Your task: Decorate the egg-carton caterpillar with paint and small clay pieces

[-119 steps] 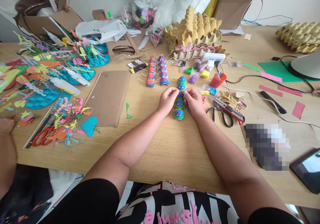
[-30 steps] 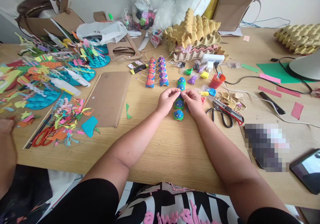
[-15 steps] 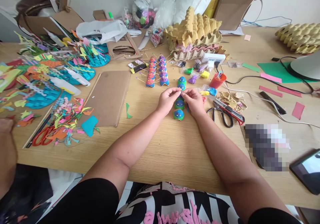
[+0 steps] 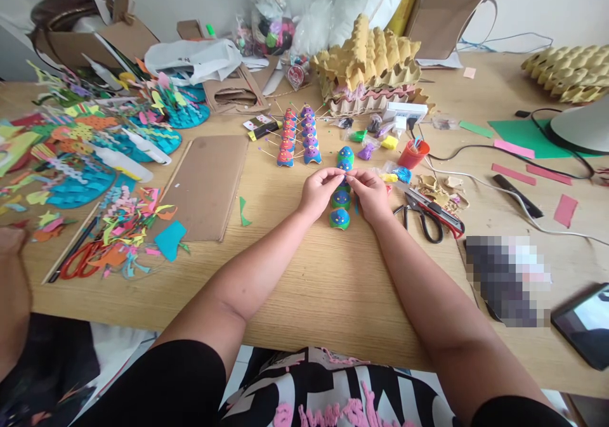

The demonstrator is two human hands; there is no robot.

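Observation:
My left hand (image 4: 320, 192) and my right hand (image 4: 368, 192) meet at the fingertips above a row of blue and green domed egg-carton cups (image 4: 339, 218). Both are closed in a pinch; whatever sits between the fingertips is too small to make out. Small yellow dots mark the domes, and the middle of the row is partly hidden behind my fingers. Beyond my left hand stand two finished-looking caterpillar shapes, a red and blue one (image 4: 286, 138) and a purple and blue one (image 4: 310, 135), with thin pin-like sticks poking out.
Scissors (image 4: 431, 225) and a red box cutter (image 4: 440, 214) lie right of my hands, near an orange cup (image 4: 413, 154). Cardboard (image 4: 209, 186), paper scraps and glue bottles (image 4: 124, 162) spread leftward. Egg trays (image 4: 366, 59) stack behind. Another person's arm (image 4: 12, 294) rests at far left.
Almost nothing differs. Both hands stay over the row with fingertips together, with only a very slight shift of the fingers.

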